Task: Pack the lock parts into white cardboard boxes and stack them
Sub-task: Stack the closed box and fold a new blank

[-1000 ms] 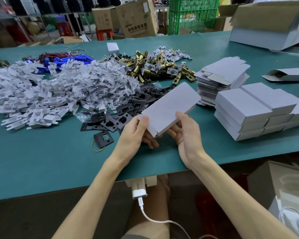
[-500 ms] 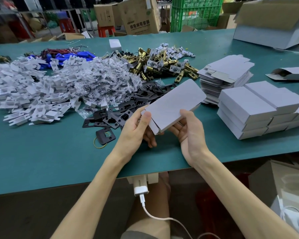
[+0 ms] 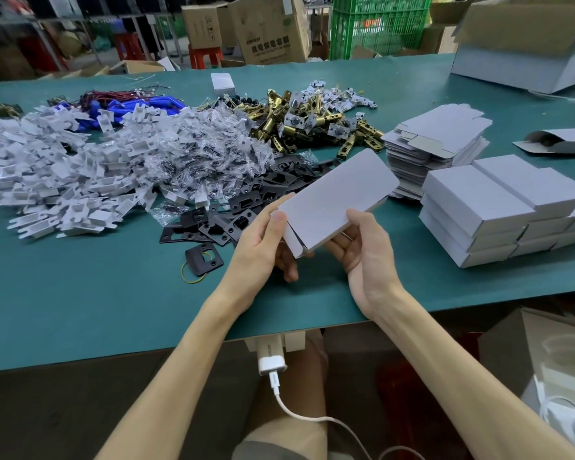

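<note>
Both hands clamp one white cardboard box (image 3: 336, 200) just above the table (image 3: 80, 310), over the middle of its near edge. The left hand (image 3: 263, 240) has its thumb on the lid at the near left corner and its fingers underneath. The right hand (image 3: 365, 250) pinches the near right side the same way. The box tilts up toward the far edge, and its near end flap looks not quite tucked. Whether parts are inside cannot be told. If that flap is left loose, the contents could slide out when the box is tipped or carried to the stack of closed boxes (image 3: 498, 207) at the near right corner. A hard squeeze could also dent the thin card. The stack sits close to the near edge in uneven steps, so a careless placement might push a column over. By count there is one box in hand and at least six closed ones, in two columns three high, with more cut off at the right. One half-folded box (image 3: 561, 144) lies open by the right edge, and one small white box (image 3: 222, 84) sits near the far edge. There is one pile of flat blanks (image 3: 439, 144). The brass latches (image 3: 296, 121), black plates (image 3: 246, 207), bagged screws (image 3: 196, 151) and white inserts (image 3: 47, 171) are heaps too dense to count.
</note>
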The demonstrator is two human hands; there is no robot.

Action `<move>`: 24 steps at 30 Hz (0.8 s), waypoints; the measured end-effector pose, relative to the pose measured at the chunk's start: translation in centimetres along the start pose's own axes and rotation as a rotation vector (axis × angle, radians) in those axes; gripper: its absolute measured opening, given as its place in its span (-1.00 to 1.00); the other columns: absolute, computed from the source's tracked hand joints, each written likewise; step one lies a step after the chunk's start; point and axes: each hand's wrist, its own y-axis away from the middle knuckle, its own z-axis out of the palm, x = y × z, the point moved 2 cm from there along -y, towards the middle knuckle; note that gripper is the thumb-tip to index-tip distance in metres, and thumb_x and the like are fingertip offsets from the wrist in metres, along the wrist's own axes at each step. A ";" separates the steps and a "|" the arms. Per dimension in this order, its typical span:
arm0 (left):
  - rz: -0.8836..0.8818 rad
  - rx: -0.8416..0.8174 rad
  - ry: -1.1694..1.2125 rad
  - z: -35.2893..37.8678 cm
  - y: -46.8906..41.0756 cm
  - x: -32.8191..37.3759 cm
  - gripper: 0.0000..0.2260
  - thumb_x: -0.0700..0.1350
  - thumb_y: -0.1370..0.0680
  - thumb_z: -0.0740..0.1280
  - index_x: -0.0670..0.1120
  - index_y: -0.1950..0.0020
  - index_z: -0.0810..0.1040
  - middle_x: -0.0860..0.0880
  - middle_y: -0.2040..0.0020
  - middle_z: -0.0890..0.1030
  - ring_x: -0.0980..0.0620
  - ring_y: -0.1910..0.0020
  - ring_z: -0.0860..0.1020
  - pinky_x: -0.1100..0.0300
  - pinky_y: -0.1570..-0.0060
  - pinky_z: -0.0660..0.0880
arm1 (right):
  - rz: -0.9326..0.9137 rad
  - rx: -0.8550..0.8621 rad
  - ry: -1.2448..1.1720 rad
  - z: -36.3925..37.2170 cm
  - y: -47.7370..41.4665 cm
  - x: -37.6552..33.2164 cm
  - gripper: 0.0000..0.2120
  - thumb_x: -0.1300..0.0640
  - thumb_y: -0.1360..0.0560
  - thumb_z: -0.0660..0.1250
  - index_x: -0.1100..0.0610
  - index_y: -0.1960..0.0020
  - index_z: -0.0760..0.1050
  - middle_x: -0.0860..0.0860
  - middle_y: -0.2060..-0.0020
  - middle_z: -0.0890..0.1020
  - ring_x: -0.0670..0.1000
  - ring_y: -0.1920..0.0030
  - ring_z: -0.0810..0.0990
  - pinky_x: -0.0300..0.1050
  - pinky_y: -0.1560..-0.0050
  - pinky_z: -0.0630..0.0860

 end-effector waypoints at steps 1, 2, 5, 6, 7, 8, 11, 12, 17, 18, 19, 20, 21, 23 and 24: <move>0.004 0.007 0.001 0.0 0.0 0.0 -0.67 0.00 -0.78 0.08 0.05 -0.52 0.42 -0.13 0.23 0.66 -0.22 0.44 0.55 0.09 0.46 0.55 | 0.000 -0.005 0.010 0.0 0.0 0.0 -0.70 0.15 -0.67 0.19 0.24 -0.35 0.45 0.13 -0.09 0.64 0.01 0.02 0.68 -0.10 -0.02 0.64; 0.009 0.015 0.003 0.0 0.1 0.0 -0.66 0.00 -0.78 0.07 0.04 -0.53 0.41 -0.10 0.25 0.66 -0.18 0.47 0.54 0.08 0.46 0.55 | 0.003 -0.011 0.019 0.1 0.0 0.0 -0.67 0.14 -0.67 0.20 0.27 -0.38 0.43 0.13 -0.10 0.64 0.02 0.00 0.68 -0.08 -0.06 0.64; 0.010 0.049 0.012 -0.1 0.0 0.0 -0.65 0.01 -0.79 0.05 0.02 -0.55 0.40 -0.12 0.24 0.64 -0.21 0.43 0.54 0.06 0.46 0.55 | 0.002 -0.046 0.042 0.2 0.1 0.1 -0.63 0.13 -0.68 0.21 0.29 -0.41 0.41 0.14 -0.12 0.66 0.05 -0.06 0.68 0.01 -0.16 0.63; 0.006 0.064 0.017 -0.1 0.0 -0.1 -0.64 0.01 -0.79 0.05 0.01 -0.55 0.40 -0.14 0.22 0.63 -0.26 0.39 0.54 0.06 0.46 0.54 | -0.005 -0.063 0.046 0.2 0.1 0.2 -0.66 0.12 -0.66 0.24 0.27 -0.38 0.43 0.13 -0.11 0.67 0.06 -0.06 0.68 0.01 -0.14 0.63; 0.004 0.082 0.021 -0.1 -0.1 -0.1 -0.65 0.01 -0.79 0.05 0.00 -0.54 0.41 -0.16 0.21 0.62 -0.32 0.37 0.52 0.07 0.47 0.52 | -0.013 -0.080 0.046 0.3 0.1 0.1 -0.68 0.11 -0.64 0.27 0.22 -0.34 0.45 0.12 -0.10 0.68 0.06 -0.06 0.69 0.00 -0.12 0.63; 0.005 0.100 0.021 -0.2 -0.1 -0.1 -0.65 0.01 -0.79 0.05 0.00 -0.52 0.43 -0.16 0.21 0.61 -0.37 0.37 0.49 0.10 0.50 0.49 | -0.018 -0.097 0.045 0.4 0.2 0.1 -0.68 0.09 -0.59 0.30 0.18 -0.30 0.46 0.11 -0.09 0.69 0.06 -0.05 0.70 -0.02 -0.09 0.64; 0.030 0.148 -0.021 -0.4 -0.2 -0.2 -0.67 0.02 -0.79 0.02 0.04 -0.42 0.51 -0.16 0.28 0.62 -0.28 0.48 0.44 0.19 0.57 0.35 | -0.021 -0.135 0.051 0.4 0.2 0.1 -0.68 0.08 -0.52 0.34 0.13 -0.24 0.49 0.10 -0.08 0.69 0.09 -0.05 0.70 -0.03 -0.04 0.65; 0.041 0.156 -0.038 -0.5 -0.2 -0.3 -0.67 0.02 -0.79 0.02 0.05 -0.39 0.52 -0.20 0.29 0.63 -0.17 0.53 0.42 0.22 0.58 0.32 | -0.023 -0.145 0.058 0.4 0.2 0.2 -0.69 0.08 -0.52 0.35 0.12 -0.23 0.50 0.10 -0.08 0.69 0.09 -0.04 0.71 -0.02 -0.03 0.65; 0.034 0.184 -0.011 -0.7 -0.3 -0.6 -0.66 0.07 -0.78 0.03 0.02 -0.34 0.54 -0.38 0.25 0.59 0.01 0.58 0.39 0.27 0.59 0.25 | -0.025 -0.172 0.060 0.4 0.2 0.3 -0.70 0.10 -0.52 0.38 0.12 -0.23 0.51 0.10 -0.09 0.70 0.11 -0.04 0.72 -0.02 0.02 0.66; 0.025 0.187 -0.004 -0.8 -0.4 -0.7 -0.66 0.08 -0.78 0.03 0.02 -0.33 0.55 -0.37 0.26 0.60 0.00 0.58 0.39 0.26 0.59 0.24 | -0.026 -0.171 0.059 0.5 0.2 0.3 -0.71 0.10 -0.53 0.38 0.12 -0.23 0.51 0.09 -0.07 0.71 0.11 -0.02 0.72 -0.03 0.03 0.66; 0.020 0.187 0.002 -0.8 -0.4 -0.7 -0.66 0.08 -0.78 0.02 0.03 -0.32 0.55 -0.36 0.26 0.61 -0.02 0.58 0.39 0.26 0.59 0.24 | -0.026 -0.170 0.057 0.5 0.2 0.2 -0.71 0.10 -0.52 0.38 0.12 -0.22 0.52 0.09 -0.06 0.71 0.11 -0.02 0.72 -0.03 0.04 0.66; 0.019 0.184 0.005 -0.8 -0.4 -0.8 -0.66 0.08 -0.78 0.02 0.03 -0.32 0.55 -0.35 0.26 0.61 -0.04 0.58 0.39 0.26 0.59 0.24 | -0.026 -0.166 0.055 0.4 0.2 0.3 -0.71 0.10 -0.52 0.38 0.13 -0.22 0.52 0.10 -0.06 0.70 0.11 -0.02 0.71 -0.03 0.04 0.66; 0.020 0.182 0.009 -0.8 -0.4 -0.8 -0.65 0.09 -0.78 0.02 0.03 -0.32 0.55 -0.34 0.26 0.61 -0.05 0.58 0.39 0.26 0.60 0.24 | -0.024 -0.163 0.052 0.4 0.2 0.2 -0.71 0.10 -0.52 0.38 0.13 -0.22 0.52 0.11 -0.07 0.70 0.12 -0.02 0.71 -0.02 0.04 0.66; 0.016 0.188 0.012 -0.8 -0.4 -0.8 -0.65 0.10 -0.78 0.03 0.02 -0.31 0.56 -0.34 0.26 0.61 -0.04 0.58 0.39 0.26 0.61 0.24 | -0.020 -0.160 0.044 0.3 0.2 0.2 -0.69 0.12 -0.51 0.38 0.14 -0.23 0.51 0.12 -0.07 0.69 0.13 -0.02 0.70 -0.01 0.04 0.66; 0.011 0.196 0.010 -0.8 -0.4 -0.9 -0.64 0.10 -0.78 0.03 0.01 -0.31 0.56 -0.33 0.26 0.61 -0.04 0.58 0.39 0.26 0.61 0.24 | -0.019 -0.162 0.040 0.3 0.2 0.2 -0.70 0.13 -0.51 0.38 0.14 -0.22 0.52 0.12 -0.07 0.68 0.13 -0.01 0.70 -0.01 0.04 0.66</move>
